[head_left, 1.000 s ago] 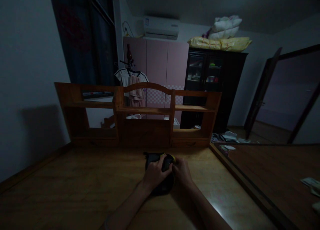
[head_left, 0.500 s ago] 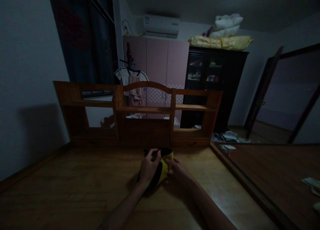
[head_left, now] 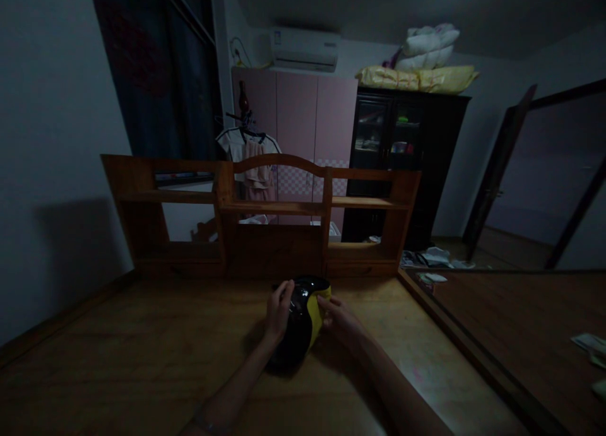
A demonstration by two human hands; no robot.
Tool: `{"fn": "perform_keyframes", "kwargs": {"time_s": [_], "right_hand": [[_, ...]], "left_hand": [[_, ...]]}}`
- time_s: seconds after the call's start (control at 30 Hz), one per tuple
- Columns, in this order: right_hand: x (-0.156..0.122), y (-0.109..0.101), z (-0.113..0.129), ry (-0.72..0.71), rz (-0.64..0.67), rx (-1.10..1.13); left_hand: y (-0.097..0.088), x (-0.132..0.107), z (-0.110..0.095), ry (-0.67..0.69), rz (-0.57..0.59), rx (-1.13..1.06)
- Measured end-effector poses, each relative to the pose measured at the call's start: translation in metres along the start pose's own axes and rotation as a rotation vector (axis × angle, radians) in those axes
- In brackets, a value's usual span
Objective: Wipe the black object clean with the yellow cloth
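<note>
A glossy black and yellow object (head_left: 302,322) stands tilted on the wooden desktop, between my two hands; its kind is hard to make out in the dim light. My left hand (head_left: 279,313) grips the black side, with the fingers bent along its upper left edge. On the right, my right hand (head_left: 338,319) pinches the yellow part near its edge. The black surface catches bright reflections and looks smooth and bulging. Its underside is in shadow.
Behind the object, a wooden shelf unit (head_left: 274,207) with open compartments lines the back of the desktop (head_left: 165,360). To the right, a raised wooden edge (head_left: 449,322) borders the desktop. Pink wardrobe doors (head_left: 296,114) and a dark cabinet (head_left: 440,152) stand farther back.
The object has turned and spread, so more of its shiny black face shows. My left hand has shifted slightly left off its top; my right hand stays at the yellow part.
</note>
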State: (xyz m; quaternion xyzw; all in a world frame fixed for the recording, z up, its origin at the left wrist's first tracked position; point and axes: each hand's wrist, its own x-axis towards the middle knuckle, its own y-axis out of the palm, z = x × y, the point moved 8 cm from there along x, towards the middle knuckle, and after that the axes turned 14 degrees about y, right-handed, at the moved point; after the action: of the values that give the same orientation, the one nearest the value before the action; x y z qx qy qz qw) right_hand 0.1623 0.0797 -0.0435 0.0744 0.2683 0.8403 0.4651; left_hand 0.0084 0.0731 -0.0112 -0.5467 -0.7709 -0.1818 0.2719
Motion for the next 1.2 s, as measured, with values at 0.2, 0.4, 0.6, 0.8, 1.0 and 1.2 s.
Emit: {"fn": "perform_keyframes", "kwargs": {"time_s": [0.2, 0.4, 0.6, 0.8, 1.0, 1.2], "right_hand": [[-0.002, -0.006, 0.000, 0.004, 0.029, 0.035], [0.000, -0.008, -0.001, 0.000, 0.017, 0.044], [-0.004, -0.003, 0.006, -0.045, 0.001, -0.004], [-0.011, 0.008, 0.010, -0.048, 0.032, -0.055], [-0.013, 0.005, 0.012, -0.051, -0.025, -0.105], [-0.018, 0.010, 0.015, -0.060, 0.022, -0.120]], "left_hand": [[0.010, -0.002, -0.023, 0.097, 0.117, -0.029], [0.009, -0.005, -0.017, 0.070, 0.098, -0.097], [0.006, -0.003, -0.026, 0.115, 0.107, -0.040], [0.004, -0.003, -0.027, 0.135, 0.115, 0.023], [0.002, -0.004, -0.016, 0.106, 0.056, 0.017], [0.002, -0.003, -0.010, 0.048, 0.065, -0.038]]}}
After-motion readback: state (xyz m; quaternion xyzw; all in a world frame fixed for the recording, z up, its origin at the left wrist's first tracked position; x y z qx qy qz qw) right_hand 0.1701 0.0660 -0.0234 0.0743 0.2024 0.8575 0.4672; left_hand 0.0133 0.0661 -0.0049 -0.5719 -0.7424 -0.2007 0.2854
